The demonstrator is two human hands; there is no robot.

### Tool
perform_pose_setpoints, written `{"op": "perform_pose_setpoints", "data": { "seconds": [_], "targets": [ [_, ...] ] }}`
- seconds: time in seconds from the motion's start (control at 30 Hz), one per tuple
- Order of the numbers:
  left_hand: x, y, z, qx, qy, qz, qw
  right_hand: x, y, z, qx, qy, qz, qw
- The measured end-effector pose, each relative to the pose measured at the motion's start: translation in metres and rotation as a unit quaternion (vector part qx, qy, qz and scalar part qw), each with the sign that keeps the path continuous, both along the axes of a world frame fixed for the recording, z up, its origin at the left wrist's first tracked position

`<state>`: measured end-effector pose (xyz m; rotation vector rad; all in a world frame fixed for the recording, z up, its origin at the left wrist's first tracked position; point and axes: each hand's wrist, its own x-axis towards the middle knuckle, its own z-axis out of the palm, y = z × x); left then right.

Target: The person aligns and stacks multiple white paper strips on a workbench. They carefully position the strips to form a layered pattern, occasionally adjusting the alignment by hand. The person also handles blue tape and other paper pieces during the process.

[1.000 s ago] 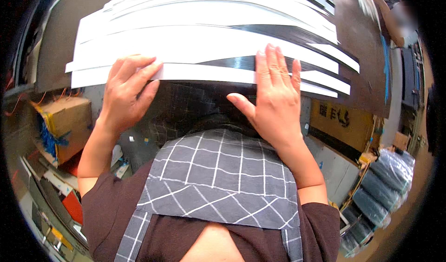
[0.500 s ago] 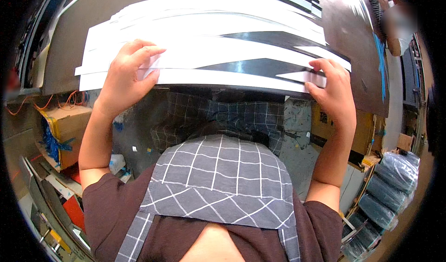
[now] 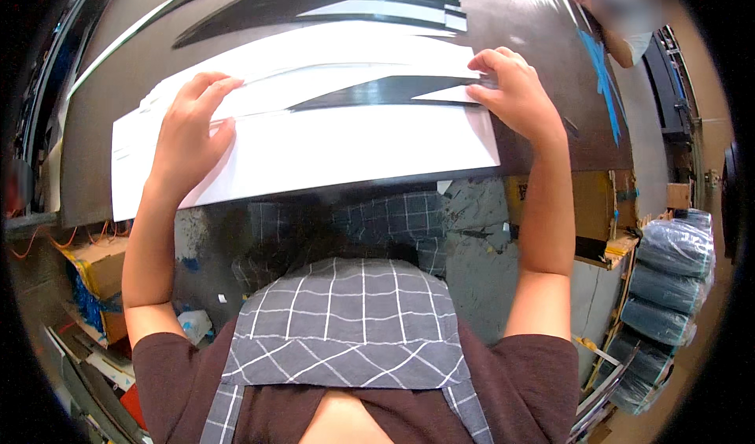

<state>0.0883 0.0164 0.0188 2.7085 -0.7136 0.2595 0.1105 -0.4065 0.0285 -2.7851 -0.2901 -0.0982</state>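
My left hand (image 3: 193,133) is curved over the left part of a white sheet with a black pointed shape (image 3: 366,92), its thumb at the near edge and fingers farther back. At the sheet's right end, my right hand (image 3: 515,94) grips it with thumb and fingers, beside a small white tip (image 3: 446,95). The held sheet lies over other long white sheets (image 3: 362,47). Nearer to me, a wide blank white sheet (image 3: 362,145) extends almost to the table's front edge. What lies under my palms is hidden.
Black and pale strips (image 3: 385,9) lie farther back on the dark table (image 3: 543,157). Blue strips (image 3: 602,90) hang at its right edge, near another person's arm (image 3: 621,47). Cardboard boxes (image 3: 562,208) and plastic-wrapped rolls (image 3: 668,279) stand at lower right.
Both hands have moved away from the table's front edge with the black-patterned sheet. A wide white area now shows in front of it. The whole view has shifted slightly.
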Motion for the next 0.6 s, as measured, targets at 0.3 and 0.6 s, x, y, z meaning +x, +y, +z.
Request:
{"op": "perform_pose_setpoints", "data": {
  "seconds": [0.3, 0.6],
  "targets": [
    [0.104, -0.014, -0.008, 0.035, -0.043, -0.031, 0.998, 0.104, 0.033, -0.029, 0.063, -0.054, -0.111, 0.990],
    [0.105, -0.027, -0.008, 0.073, -0.059, -0.022, 0.995, 0.062, 0.070, -0.001, 0.318, -0.219, -0.024, 0.922]
  ]
}}
